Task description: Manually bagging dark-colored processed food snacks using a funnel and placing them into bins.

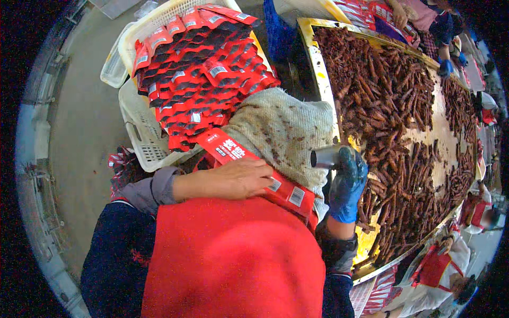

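Note:
My bare left hand [238, 179] lies across red printed plastic pouches [295, 195] on my lap, its fingers bent over them and its thumb hidden. The pouches bear writing and white barcode patches. My right hand [345, 183], in a blue glove darkened at the fingers, is shut around a short metal tube [325, 157]. The tube's open dark end points left, towards a stained, pale towel-like cloth [284, 127] over my lap. Just right of this hand, dark brown strips of food [391, 190] are heaped on a table.
Rows of red pouches [210, 63] fill a cream plastic basket [139, 24] ahead. Another perforated basket [147, 147] is beneath it. The table's raised pale rim [318, 75] runs close to my right. Other people work around the table, one with blue gloves [446, 67].

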Demonstrator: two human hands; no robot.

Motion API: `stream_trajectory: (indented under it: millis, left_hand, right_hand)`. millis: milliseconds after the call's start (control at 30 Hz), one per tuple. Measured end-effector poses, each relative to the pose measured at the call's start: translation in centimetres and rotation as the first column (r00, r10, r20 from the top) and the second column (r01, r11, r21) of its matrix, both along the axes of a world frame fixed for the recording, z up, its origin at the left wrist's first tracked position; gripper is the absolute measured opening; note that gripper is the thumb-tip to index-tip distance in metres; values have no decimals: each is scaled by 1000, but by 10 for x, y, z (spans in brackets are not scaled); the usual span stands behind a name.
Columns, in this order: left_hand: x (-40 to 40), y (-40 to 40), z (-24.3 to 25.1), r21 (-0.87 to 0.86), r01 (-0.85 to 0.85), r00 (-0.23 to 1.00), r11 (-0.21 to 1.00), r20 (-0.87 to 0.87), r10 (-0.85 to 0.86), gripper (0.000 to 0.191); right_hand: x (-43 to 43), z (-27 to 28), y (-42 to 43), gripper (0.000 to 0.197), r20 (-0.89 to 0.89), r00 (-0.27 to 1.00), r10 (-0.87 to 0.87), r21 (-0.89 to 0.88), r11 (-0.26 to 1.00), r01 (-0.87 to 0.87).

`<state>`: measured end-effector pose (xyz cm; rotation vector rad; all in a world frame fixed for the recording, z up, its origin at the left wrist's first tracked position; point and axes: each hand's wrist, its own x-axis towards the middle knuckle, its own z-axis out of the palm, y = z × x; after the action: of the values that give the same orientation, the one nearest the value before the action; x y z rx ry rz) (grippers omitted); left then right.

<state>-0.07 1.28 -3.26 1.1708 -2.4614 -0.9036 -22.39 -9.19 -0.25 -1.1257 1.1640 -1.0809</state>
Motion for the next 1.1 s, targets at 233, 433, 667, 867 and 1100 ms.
stream_trajectory:
  millis: [233,433,667,867,1100]
  left_hand:
    - [9,-1,3,37,-216,974,976,-56,218,14]
    - [-4,-12,14,91,-228,959,969,-148,240,15]
    - [-24,-29,9,133,-410,874,902,-226,431,25]
    - [-32,-51,21,-20,-579,784,815,-289,550,41]
    - [-25,-48,34,-4,-626,733,780,-344,587,38]
  right_hand:
    - [-34,-18,27,26,110,985,135,279,947,-161]
    - [-34,-22,24,24,116,988,101,353,926,-136]
    - [-3,-24,13,30,-178,936,304,43,953,-301]
    - [18,-45,-6,27,182,927,328,-67,945,-321]
    - [-121,-118,-113,38,-854,375,-361,-382,924,19]
